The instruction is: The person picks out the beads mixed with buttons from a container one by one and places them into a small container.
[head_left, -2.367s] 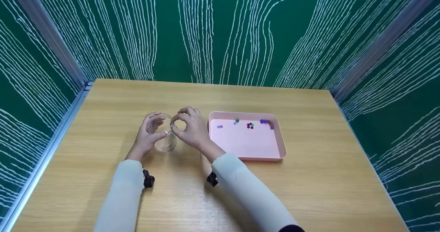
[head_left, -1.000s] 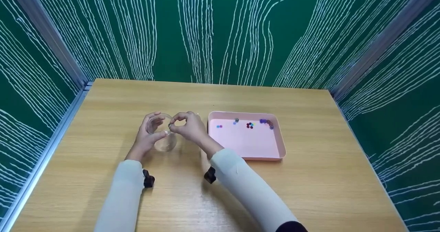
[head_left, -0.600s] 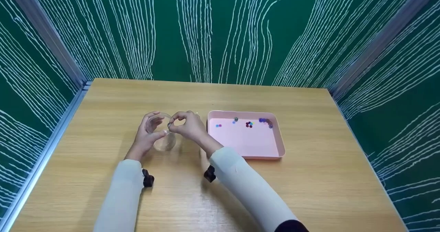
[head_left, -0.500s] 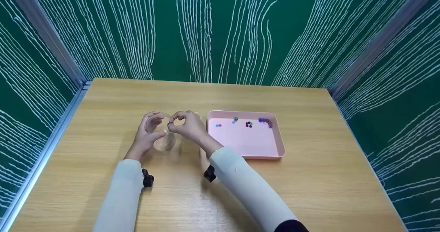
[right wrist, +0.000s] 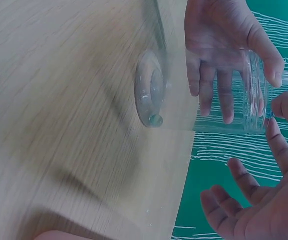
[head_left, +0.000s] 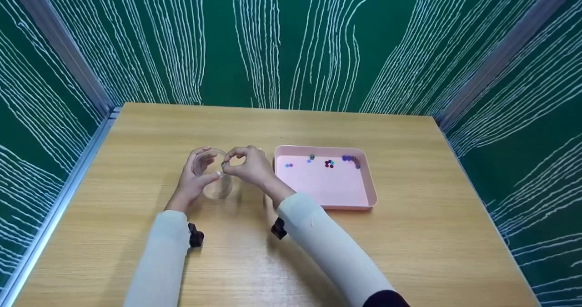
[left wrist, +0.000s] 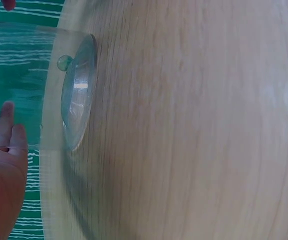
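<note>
A clear jar (head_left: pixel 218 189) stands upright on the wooden table, its mouth facing up. My left hand (head_left: pixel 193 181) grips it near the rim, thumb on the near side and fingers round the far side. One green glass marble (right wrist: pixel 156 120) lies inside at the jar's bottom, also visible in the left wrist view. At the mouth, my right hand (head_left: pixel 254 167) pinches a small dark greenish marble (head_left: pixel 223 164) between thumb and index finger; the fingertips mostly hide it. The other fingers of that hand are loosely bent in the right wrist view.
Right of the jar lies a shallow pink tray (head_left: pixel 327 186). Along its far side sit several small coloured beads: red beads (head_left: pixel 329 163), purple and brown beads (head_left: pixel 351 159), a green marble (head_left: pixel 312 157), and blue and pink beads (head_left: pixel 289 165). Green walls with white lines enclose the table (head_left: pixel 409 170).
My right hand has lowered its fingers slightly and shifted a little left over the jar's rim, then stays nearly still. The left hand and jar hold their place.
</note>
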A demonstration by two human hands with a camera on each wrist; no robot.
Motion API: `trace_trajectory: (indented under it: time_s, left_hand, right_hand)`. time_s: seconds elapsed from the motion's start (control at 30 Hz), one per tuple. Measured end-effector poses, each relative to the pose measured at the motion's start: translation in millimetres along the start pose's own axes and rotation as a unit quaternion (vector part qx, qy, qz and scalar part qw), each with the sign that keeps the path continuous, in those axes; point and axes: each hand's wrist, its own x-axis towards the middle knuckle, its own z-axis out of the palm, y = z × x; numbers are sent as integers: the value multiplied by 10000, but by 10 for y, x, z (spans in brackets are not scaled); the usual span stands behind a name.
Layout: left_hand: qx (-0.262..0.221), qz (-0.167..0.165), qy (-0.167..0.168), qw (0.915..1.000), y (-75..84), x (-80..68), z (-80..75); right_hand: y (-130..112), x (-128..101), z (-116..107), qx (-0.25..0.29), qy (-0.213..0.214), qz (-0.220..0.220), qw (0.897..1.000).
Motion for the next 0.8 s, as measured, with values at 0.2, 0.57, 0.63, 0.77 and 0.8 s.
trace_trajectory:
  time_s: [0.2,0.57,0.63,0.77,0.8]
  left_hand:
    - [99,-81,-109,9999,6,-5,-13]
    - [20,51,-27,10000,-15,0,-3]
    - [2,72,-10,10000,-15,-2,0]
    - [-66,105,-14,9999,-16,-2,2]
    - [-66,101,-18,9999,-15,-3,1]
  right_hand:
    - [4,-8,-1,-15,16,-55,10000]
    - [19,0,9,-6,89,-130,9999]
    - [22,-2,12,70,74,-97,9999]
    - [39,1,25,157,48,-26,9999]
    - [42,0,28,165,48,-27,9998]
